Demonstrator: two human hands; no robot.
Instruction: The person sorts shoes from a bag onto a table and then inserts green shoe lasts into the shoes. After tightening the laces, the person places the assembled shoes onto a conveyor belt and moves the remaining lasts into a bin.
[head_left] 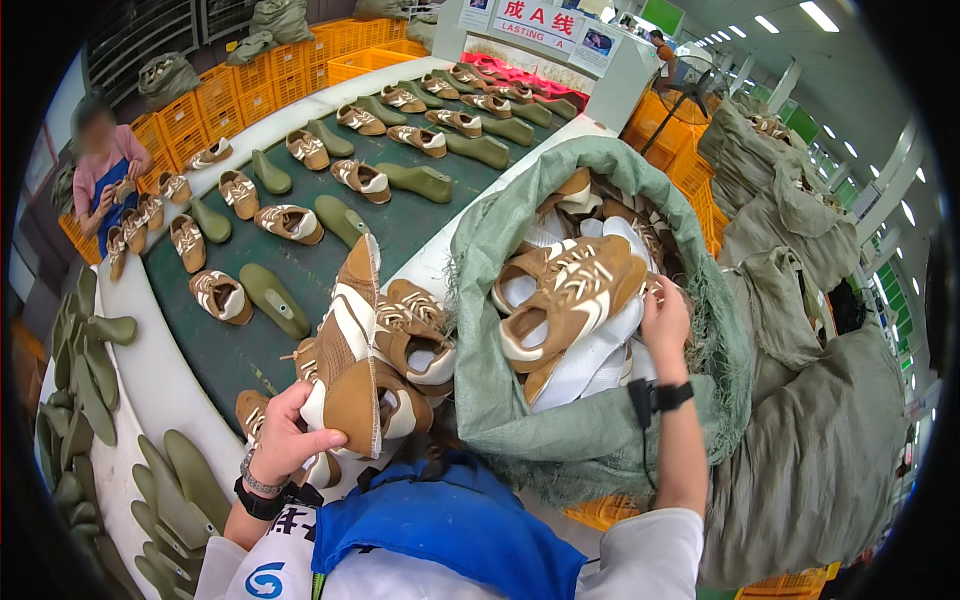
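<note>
My left hand [285, 432] is closed on a tan and white sneaker upper [350, 345], its thumb pressed on the tan part as the upper stands tilted above the bench. My right hand [668, 320] reaches into an open green woven sack [500, 435], fingers curled at the toe end of a tan laced upper [575, 300]. Part of those fingers is hidden. Beneath that upper lie white lining pieces [600, 375] and more uppers. Between the sack and my left hand, several laced uppers [425, 355] stand bunched together.
Rows of uppers and green shoe lasts [273, 300] cover a dark green conveyor [385, 235] with white borders. More lasts [185, 490] pile at lower left. A co-worker [105, 165] handles a shoe at far left. Full sacks [810, 450] and orange crates [680, 140] crowd the right.
</note>
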